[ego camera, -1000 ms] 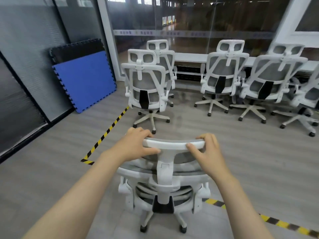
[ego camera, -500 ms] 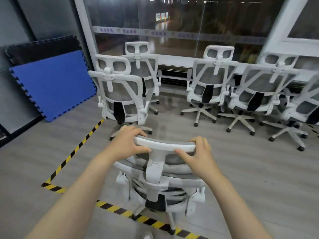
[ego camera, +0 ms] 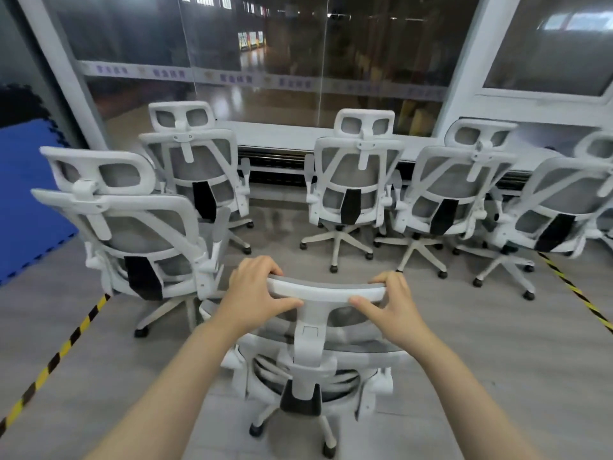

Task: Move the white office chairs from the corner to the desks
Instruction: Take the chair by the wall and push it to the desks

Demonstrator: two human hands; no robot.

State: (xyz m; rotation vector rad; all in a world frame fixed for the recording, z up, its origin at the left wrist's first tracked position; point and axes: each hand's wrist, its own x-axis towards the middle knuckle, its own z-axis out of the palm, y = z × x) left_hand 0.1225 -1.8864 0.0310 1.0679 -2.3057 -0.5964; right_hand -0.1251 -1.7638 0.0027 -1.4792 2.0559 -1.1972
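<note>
Directly below me stands a white office chair (ego camera: 310,355) with grey mesh, seen from behind. My left hand (ego camera: 253,292) grips the left end of its headrest (ego camera: 326,292), and my right hand (ego camera: 394,307) grips the right end. Several more white chairs stand ahead, backs toward me: one close at the left (ego camera: 132,227), one behind it (ego camera: 195,164), one in the middle (ego camera: 355,187) and two at the right (ego camera: 457,190) (ego camera: 560,207), lined along a long white desk (ego camera: 288,136) under the glass wall.
A blue foam mat (ego camera: 23,194) leans on the left wall. Yellow-black floor tape (ego camera: 56,356) runs at the left, and another strip of tape (ego camera: 577,293) at the right. A glass partition (ego camera: 265,54) closes the far side. Grey floor lies open between the chairs.
The held chair and I have rolled forward toward the row of chairs, and my view has swung right. The left chair is now right beside the held one. Both hands keep their grip.
</note>
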